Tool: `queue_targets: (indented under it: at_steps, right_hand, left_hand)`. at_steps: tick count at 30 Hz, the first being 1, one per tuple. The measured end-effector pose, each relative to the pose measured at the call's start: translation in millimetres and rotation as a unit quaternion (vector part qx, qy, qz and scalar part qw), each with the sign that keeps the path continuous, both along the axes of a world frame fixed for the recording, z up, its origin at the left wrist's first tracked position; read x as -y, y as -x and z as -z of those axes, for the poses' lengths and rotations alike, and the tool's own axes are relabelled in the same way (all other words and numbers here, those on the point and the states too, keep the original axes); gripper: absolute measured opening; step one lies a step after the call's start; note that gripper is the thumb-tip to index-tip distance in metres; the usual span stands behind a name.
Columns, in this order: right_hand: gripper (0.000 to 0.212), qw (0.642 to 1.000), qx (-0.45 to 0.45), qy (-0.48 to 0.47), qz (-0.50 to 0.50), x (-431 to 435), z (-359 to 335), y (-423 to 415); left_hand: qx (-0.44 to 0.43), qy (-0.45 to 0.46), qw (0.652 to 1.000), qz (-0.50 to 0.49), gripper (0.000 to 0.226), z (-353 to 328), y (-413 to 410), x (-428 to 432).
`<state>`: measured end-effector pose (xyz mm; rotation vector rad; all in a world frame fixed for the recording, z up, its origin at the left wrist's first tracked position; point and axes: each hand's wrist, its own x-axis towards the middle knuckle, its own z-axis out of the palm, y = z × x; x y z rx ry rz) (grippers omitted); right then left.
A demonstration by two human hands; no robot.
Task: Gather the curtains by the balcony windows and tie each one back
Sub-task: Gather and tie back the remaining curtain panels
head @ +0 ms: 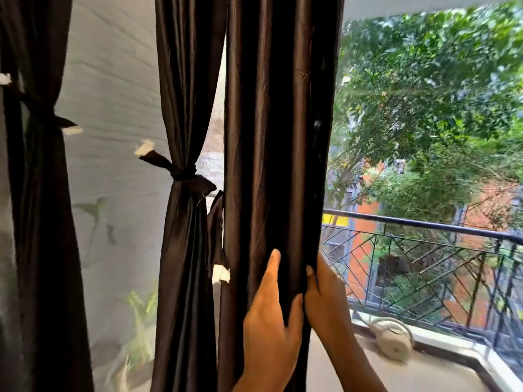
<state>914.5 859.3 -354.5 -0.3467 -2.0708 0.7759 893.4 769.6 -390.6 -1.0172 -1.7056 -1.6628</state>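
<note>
**Loose curtain held in both hands**

The dark brown satin curtain (271, 137) hangs at ctr, just left of the black metal balcony railing (424, 226) — its lower folds are clasped by the left hand (271, 326) and pinched by the right hand (325, 295), both grips closed on fabric.

Three curtains (277, 137) are glossy dark brown, nearly black, their ties (181, 174) ending in white tips. The wall (113, 94) is pale grey. The balcony railing (424, 250) is black (a diagonal line pattern), before green trees (424, 94) and an orange building (365, 236).
</note>
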Motion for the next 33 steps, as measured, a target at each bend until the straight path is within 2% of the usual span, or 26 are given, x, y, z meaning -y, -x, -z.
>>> queue_targets:
  at_steps: [3, 8, 13, 15, 17, 22, 23, 25, 27, 29, 31, 33]
  right_hand:
    - [0.035, 0.999, -0.005, 0.014, -0.030, -5, 0, -7]
    - [0.031, 0.992, -0.026, 0.051, -0.110, -4, -4, -17]
    - [0.027, 0.992, -0.013, 0.038, -0.118, -6, -3, -19]
    - [0.023, 0.988, -0.023, 0.051, -0.147, -4, -2, -19]
    - [0.026, 0.983, -0.029, 0.055, -0.173, 0, 1, -20]
    - [0.017, 0.992, -0.042, 0.052, -0.108, -6, 6, -14]
    - [0.020, 0.994, -0.043, 0.051, -0.087, -9, 7, -13]
    - [0.028, 0.998, -0.033, 0.030, -0.047, -16, 8, -12]
    - [0.032, 1.000, -0.028, 0.004, -0.013, -22, 11, -11]
    - [0.032, 0.999, -0.033, -0.016, 0.004, -24, 12, -11]
    - [0.032, 0.999, -0.035, -0.024, 0.012, -23, 13, -11]
    - [0.032, 0.999, -0.035, -0.023, 0.013, -21, 14, -9]
  left_hand:
    - [0.046, 0.041, 0.997, -0.044, 0.072, 6, -8, -12]
    - [0.080, 0.096, 0.988, -0.087, 0.059, 9, -22, -22]
    - [-0.004, 0.084, 0.976, -0.201, 0.041, 2, -27, -21]
    - [-0.018, 0.083, 0.977, -0.194, 0.036, 3, -30, -21]
    - [0.010, 0.070, 0.985, -0.159, 0.032, 5, -35, -21]
    - [-0.015, 0.071, 0.991, -0.111, 0.033, 10, -35, -17]
    - [-0.047, 0.064, 0.987, -0.137, 0.032, 9, -34, -13]
    - [-0.072, -0.021, 0.975, -0.211, 0.028, 8, -28, -4]
    - [-0.035, -0.132, 0.956, -0.259, 0.026, 2, -19, 5]
    - [0.023, -0.206, 0.942, -0.264, 0.023, -6, -9, 13]
    - [0.061, -0.203, 0.933, -0.291, 0.030, -12, 0, 19]
    - [0.110, -0.162, 0.931, -0.308, 0.041, -13, 9, 20]
